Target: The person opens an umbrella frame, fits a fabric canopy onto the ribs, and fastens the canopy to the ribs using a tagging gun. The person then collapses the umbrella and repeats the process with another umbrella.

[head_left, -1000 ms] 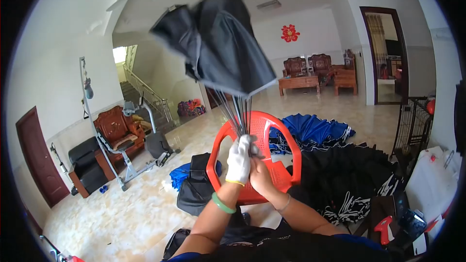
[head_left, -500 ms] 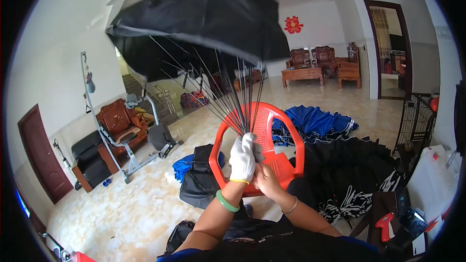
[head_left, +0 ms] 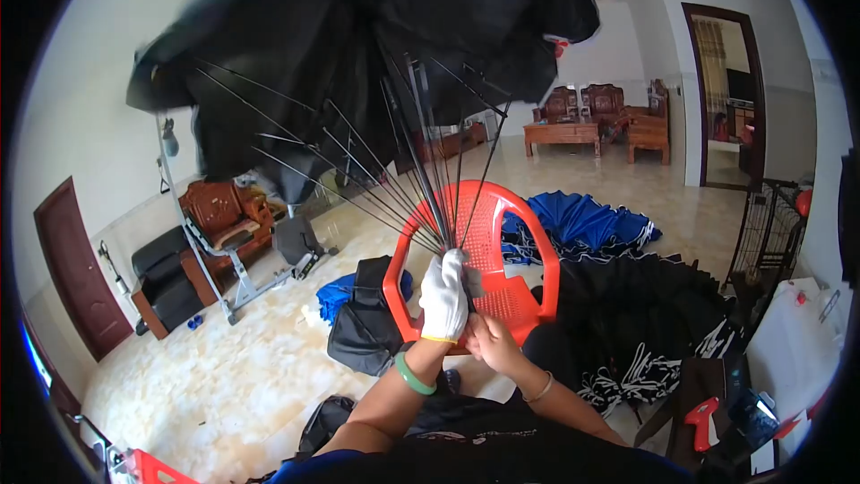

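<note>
A black umbrella [head_left: 296,45] rises in front of me, its canopy partly spread and its lower parts blurred at the edges. Its thin ribs run down together to my left hand [head_left: 443,296], which wears a white glove and is wrapped round the shaft where they meet. Just below, my bare right hand [head_left: 491,342] is closed round the lower end of the umbrella. My fingers hide the handle itself. Behind both hands stands a red plastic chair [head_left: 548,260].
Black folded umbrellas [head_left: 636,323] with white cords are heaped at right, blue ones [head_left: 582,220] behind them. A black bag [head_left: 363,341] lies left of the chair. At lower right are a red glue gun [head_left: 703,421] and a white container [head_left: 797,332]. Exercise equipment [head_left: 242,278] stands at left.
The canopy has spread wider, swung upward and now reaches past the top of the view. My hands keep their grip, with only a slight shift.
</note>
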A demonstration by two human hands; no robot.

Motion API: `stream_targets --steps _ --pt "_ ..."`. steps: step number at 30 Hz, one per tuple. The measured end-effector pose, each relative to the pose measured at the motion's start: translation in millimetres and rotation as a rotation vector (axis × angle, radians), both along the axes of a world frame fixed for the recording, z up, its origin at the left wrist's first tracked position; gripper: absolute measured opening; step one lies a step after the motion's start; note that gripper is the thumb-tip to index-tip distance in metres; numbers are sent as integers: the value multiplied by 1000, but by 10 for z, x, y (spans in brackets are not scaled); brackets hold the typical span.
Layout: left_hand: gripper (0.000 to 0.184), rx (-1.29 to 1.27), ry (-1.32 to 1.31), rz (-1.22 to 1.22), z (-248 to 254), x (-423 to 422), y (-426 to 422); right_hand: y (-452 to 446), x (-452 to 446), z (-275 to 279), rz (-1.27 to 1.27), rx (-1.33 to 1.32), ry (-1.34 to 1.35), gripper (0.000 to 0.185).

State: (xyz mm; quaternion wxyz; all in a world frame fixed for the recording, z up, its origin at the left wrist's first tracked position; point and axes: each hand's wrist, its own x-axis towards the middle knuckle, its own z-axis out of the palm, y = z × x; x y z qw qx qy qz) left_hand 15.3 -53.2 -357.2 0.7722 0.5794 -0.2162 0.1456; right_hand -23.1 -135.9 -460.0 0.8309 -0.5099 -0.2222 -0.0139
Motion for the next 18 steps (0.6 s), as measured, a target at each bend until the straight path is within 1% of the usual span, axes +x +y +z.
stream_targets --steps 2,3,6,9,12,14,16,18 --pt "29 -14 -16 7 46 14 -17 0 47 62 -74 -44 -44 27" --pt "30 -14 -25 14 79 22 -6 25 68 65 -67 -41 -49 27" --pt "30 -18 -21 30 112 42 14 35 45 -53 -141 -110 -196 29" --pt "30 -15 -26 46 275 109 -3 21 -18 -7 -144 -122 -190 30" --pt "33 -37 -51 20 554 141 -35 -1 -79 72 -108 -104 -169 31" --pt "34 -38 -89 56 854 154 -44 -37 -110 138 -46 -53 -126 31" --pt "36 -38 -128 89 1169 229 -44 -65 -179 222 -31 -56 -130 32" --pt "41 -38 -102 -20 1478 344 -40 -88 -242 322 5 -59 -131 33"
